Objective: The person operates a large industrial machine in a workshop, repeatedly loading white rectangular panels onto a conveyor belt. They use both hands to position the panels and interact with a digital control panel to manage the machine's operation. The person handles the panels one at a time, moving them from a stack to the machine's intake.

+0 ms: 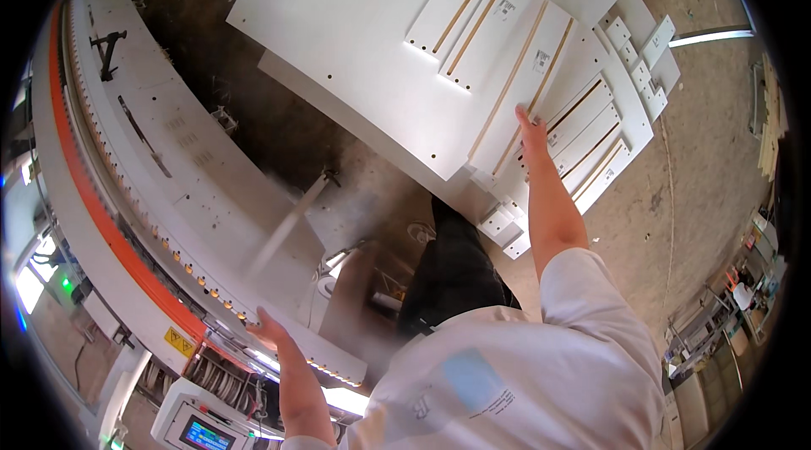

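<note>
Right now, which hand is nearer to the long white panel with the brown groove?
Right. The right hand rests on the long white panel; the left hand is far off, at the machine edge.

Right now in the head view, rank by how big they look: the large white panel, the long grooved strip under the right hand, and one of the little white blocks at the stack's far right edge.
1. Large white panel
2. Long grooved strip, touched by the right hand
3. Little white block

The fisheye bends shapes, but the gaps are plain.

White panels (363,53) (stacked) on floor (710,163)
</note>
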Demonstrator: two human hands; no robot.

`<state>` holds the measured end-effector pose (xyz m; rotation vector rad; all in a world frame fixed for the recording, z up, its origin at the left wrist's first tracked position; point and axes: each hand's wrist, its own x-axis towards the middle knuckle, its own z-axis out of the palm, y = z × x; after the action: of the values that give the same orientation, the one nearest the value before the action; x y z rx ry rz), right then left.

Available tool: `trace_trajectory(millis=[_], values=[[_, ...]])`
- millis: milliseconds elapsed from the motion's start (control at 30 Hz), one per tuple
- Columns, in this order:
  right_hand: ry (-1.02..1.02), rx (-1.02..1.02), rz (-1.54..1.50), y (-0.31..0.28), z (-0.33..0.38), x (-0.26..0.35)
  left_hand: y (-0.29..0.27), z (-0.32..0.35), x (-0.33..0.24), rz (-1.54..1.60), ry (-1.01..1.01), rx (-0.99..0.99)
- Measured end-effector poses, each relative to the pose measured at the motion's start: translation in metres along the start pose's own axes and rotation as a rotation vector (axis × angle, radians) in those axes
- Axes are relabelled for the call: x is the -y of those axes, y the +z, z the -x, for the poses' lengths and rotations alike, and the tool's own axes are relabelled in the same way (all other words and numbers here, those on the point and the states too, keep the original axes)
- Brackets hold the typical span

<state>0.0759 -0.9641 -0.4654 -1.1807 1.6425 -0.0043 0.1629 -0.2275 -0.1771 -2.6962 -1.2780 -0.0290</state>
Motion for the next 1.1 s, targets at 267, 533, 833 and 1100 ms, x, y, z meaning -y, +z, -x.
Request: trace_trajectory(millis=[267, 533, 833, 1100], values=[[0.099, 0.558, 0.006, -0.003, 0.066, 0.027, -0.022, 0.016, -0.028, 0.013, -0.029, 0.055], [0.103, 0.675, -0.327, 0.011, 0.192, -0.013, -0.033, 0.023, -0.015, 0.100, 0.062, 0.084], [-0.305, 0.845, -0.413, 0.034, 0.353, -0.053, -0.096, 0.156, -0.026, 0.569, 1.204, 0.121], [-0.522, 1.228, -0.432, -0.008, 0.533, -0.046, -0.154, 0.219, 0.038, 0.818, 1.259, -0.004]])
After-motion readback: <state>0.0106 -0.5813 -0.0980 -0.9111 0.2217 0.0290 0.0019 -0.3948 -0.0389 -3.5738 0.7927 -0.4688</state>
